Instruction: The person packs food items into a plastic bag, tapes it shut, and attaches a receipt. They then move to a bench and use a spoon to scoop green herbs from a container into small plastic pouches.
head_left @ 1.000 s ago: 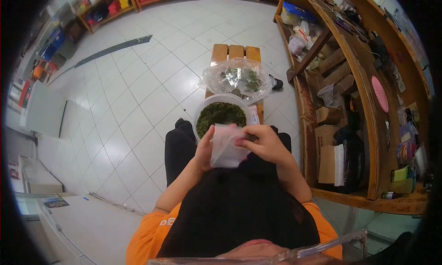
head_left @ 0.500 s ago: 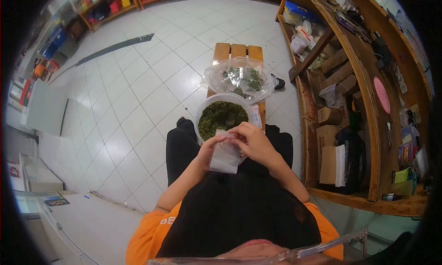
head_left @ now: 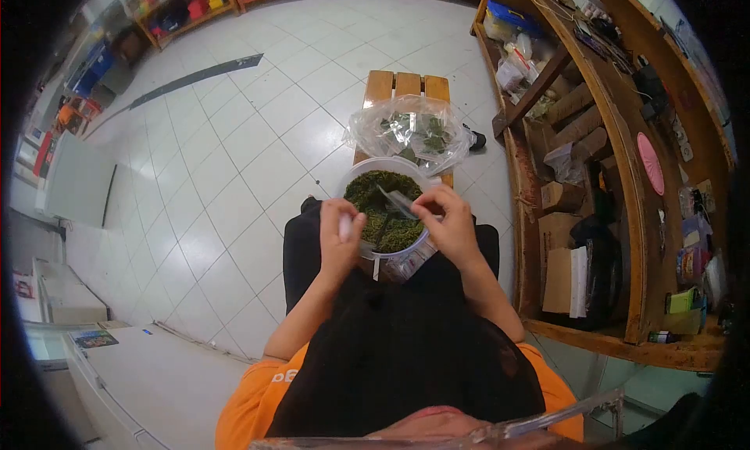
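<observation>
A round white tub [head_left: 361,167] of chopped dark-green leafy material [head_left: 398,231] stands in front of my lap. My right hand [head_left: 451,225] is at the tub's right rim, thumb and fingers pinching a small clear plastic bag [head_left: 400,203]. The bag slants over the green material. At the left rim, my left hand [head_left: 341,235] is closed, its fingers curled round something small and whitish that I cannot make out. Behind the tub, a large clear plastic bag [head_left: 367,126] with green leaves inside lies on a wooden slatted bench [head_left: 408,83].
Wooden shelving [head_left: 617,169] with boxes, bags and a pink oval item [head_left: 650,163] stands at the right. White chest-like units [head_left: 156,387] stand at lower left. A dark strip [head_left: 195,81] crosses the tiled floor.
My hands have moved apart, left hand to the left and right hand to the right. The small clear bag, earlier between both hands, is now in my right hand over the tub.
</observation>
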A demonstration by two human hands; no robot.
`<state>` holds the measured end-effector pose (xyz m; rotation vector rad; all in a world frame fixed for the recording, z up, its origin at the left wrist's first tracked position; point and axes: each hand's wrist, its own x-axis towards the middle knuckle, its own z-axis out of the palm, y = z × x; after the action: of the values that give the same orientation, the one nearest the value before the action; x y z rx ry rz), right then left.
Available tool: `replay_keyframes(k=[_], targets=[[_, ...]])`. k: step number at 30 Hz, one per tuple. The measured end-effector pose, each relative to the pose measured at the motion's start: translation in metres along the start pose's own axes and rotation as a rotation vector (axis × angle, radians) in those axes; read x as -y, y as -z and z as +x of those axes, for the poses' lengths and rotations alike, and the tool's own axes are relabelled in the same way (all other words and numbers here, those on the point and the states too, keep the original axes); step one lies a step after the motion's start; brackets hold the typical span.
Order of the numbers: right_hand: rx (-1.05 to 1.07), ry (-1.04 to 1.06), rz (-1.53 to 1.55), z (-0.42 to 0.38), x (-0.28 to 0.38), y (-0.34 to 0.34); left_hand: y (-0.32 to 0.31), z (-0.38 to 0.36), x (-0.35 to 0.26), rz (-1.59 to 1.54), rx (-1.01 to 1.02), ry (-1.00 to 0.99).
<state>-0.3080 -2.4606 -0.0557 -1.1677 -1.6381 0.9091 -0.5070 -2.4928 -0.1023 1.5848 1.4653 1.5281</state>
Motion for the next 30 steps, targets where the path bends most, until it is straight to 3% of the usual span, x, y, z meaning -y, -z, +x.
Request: replay_keyframes(k=[4,7,9,11,13,14,16,18,20,21,23,24,26,30], targets=[[0.179,-0.006,0.036,-0.011,-0.003,-0.015,-0.007,-0.003,-0.029,0.021,0.257,-0.1],[0.225,-0.231,0.297,-0.019,-0.012,-0.021,-0.006,-0.003,-0.022,-0.061,0.287,-0.052],[0.259,-0.226,0.27,-0.019,-0.017,-0.021,-0.003,-0.002,-0.019,-0.114,0.312,-0.058],[0.296,-0.22,0.243,-0.021,-0.018,-0.022,0.0,-0.001,-0.023,0.08,0.293,-0.106],[0.303,0.022,-0.138,-0.021,-0.003,-0.028,0.001,-0.002,-0.031,0.246,0.259,-0.196],[0.304,0.022,-0.139,-0.02,0.0,-0.03,0.001,-0.003,-0.034,0.414,0.223,-0.285],[0.112,0.093,-0.332,-0.018,0.002,-0.033,0.006,-0.001,-0.033,0.476,0.159,-0.25],[0.126,0.049,-0.332,-0.017,0.002,-0.035,0.009,0.0,-0.032,0.539,0.095,-0.217],[0.032,0.289,-0.385,-0.018,0.009,-0.04,0.01,-0.001,-0.032,0.523,0.092,-0.181],[0.035,0.288,-0.385,-0.017,0.011,-0.041,0.01,-0.002,-0.032,0.523,0.092,-0.178],[0.061,0.574,-0.468,-0.012,0.011,-0.043,0.009,-0.002,-0.03,0.455,0.178,-0.206],[0.063,0.573,-0.469,-0.011,0.011,-0.043,0.01,0.0,-0.031,0.454,0.178,-0.203],[0.103,0.349,-0.466,-0.009,0.008,-0.044,0.014,0.009,-0.033,0.403,0.257,-0.356],[0.17,0.345,-0.495,0.002,0.01,-0.043,0.026,0.023,-0.033,0.44,0.304,-0.447]])
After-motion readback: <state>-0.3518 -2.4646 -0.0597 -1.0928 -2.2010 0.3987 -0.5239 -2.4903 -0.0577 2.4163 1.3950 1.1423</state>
